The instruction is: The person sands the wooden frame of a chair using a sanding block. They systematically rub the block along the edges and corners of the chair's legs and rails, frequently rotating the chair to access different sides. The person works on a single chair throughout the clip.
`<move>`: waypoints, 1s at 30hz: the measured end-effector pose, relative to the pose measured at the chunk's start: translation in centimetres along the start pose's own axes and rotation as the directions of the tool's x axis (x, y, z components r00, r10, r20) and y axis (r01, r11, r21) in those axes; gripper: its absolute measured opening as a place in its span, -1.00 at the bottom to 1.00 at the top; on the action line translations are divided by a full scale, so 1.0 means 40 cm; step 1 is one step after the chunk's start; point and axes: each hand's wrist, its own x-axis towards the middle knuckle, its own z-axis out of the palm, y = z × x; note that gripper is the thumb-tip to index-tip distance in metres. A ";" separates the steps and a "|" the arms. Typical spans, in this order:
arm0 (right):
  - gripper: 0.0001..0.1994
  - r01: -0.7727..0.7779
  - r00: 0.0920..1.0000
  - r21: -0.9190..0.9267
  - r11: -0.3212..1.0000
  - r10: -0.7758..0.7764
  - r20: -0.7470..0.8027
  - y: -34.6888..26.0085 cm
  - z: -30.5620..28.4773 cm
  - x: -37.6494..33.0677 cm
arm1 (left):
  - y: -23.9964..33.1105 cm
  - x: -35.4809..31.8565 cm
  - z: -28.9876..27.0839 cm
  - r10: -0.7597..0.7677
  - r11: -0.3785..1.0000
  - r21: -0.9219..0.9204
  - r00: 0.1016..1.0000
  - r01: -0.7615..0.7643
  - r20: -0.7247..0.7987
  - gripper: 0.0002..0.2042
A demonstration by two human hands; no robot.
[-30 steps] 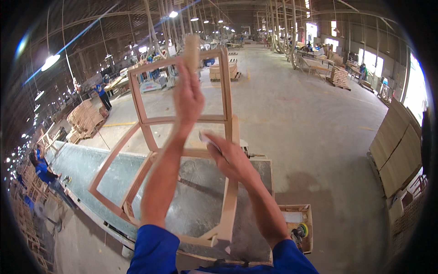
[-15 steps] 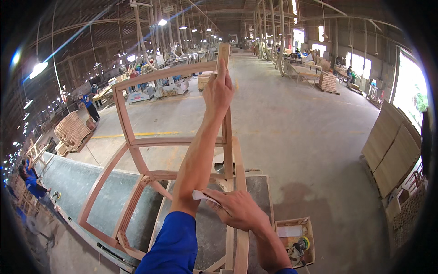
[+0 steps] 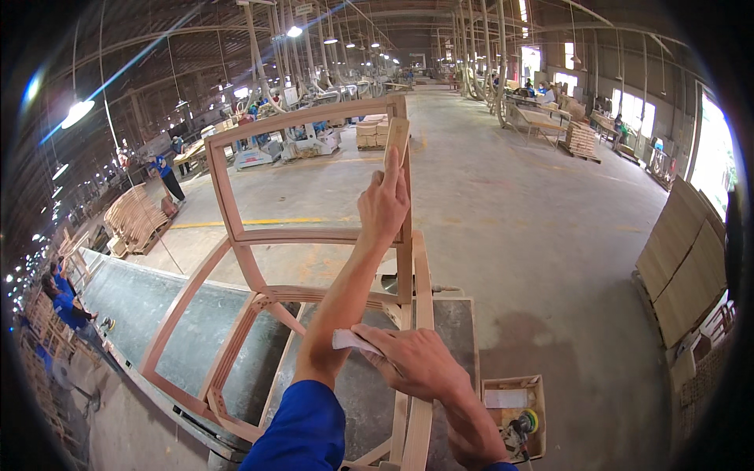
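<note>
A bare wooden chair frame point(image 3: 306, 235) stands before me, its back with an open rectangular panel, its curved arm to the left. My left hand point(image 3: 383, 202) reaches far out and is closed round a flat, pale wooden block point(image 3: 398, 135), index finger stretched along it. The block lies against the right upright point(image 3: 404, 271) of the back, just below the top corner. Closer in, my right hand point(image 3: 420, 363) pinches a folded whitish sheet point(image 3: 353, 341), perhaps sandpaper, beside my left forearm. The fingertips under that sheet are partly hidden.
The chair frame rests on a dark-topped bench point(image 3: 452, 337). A long grey table point(image 3: 133, 294) runs off to the left, with people in blue at its edge. At the lower right, a wooden box point(image 3: 539, 385) holds a sander point(image 3: 525, 426). Large panels point(image 3: 683, 259) lean farther right.
My left hand has brought the block down along the right upright, from above the top corner to below it. The right hand keeps the folded sheet in nearly the same place.
</note>
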 end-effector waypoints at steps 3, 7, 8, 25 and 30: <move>-0.52 -0.052 0.997 -0.009 0.999 0.052 0.050 -0.007 -0.003 0.005 | 0.011 0.111 -0.017 0.036 0.997 0.070 0.999 -0.034 -0.029 -0.49; -0.52 -0.022 0.998 0.026 0.999 0.020 0.067 -0.023 0.009 0.011 | -0.018 0.194 -0.049 0.100 0.988 0.129 0.991 -0.088 -0.089 -0.52; -0.52 -0.052 0.996 0.015 0.999 0.051 0.070 -0.018 0.001 0.009 | -0.016 0.132 -0.029 0.103 0.989 0.114 0.992 -0.093 -0.080 -0.52; -0.56 -0.070 0.997 0.040 0.997 0.069 0.032 -0.015 -0.014 0.008 | -0.043 0.062 -0.023 0.097 0.995 0.023 0.993 -0.096 -0.068 -0.51; -0.58 -0.011 1.000 0.074 0.997 0.013 -0.019 -0.017 0.003 0.012 | -0.039 0.170 -0.045 0.057 0.998 0.014 0.993 -0.056 -0.101 -0.50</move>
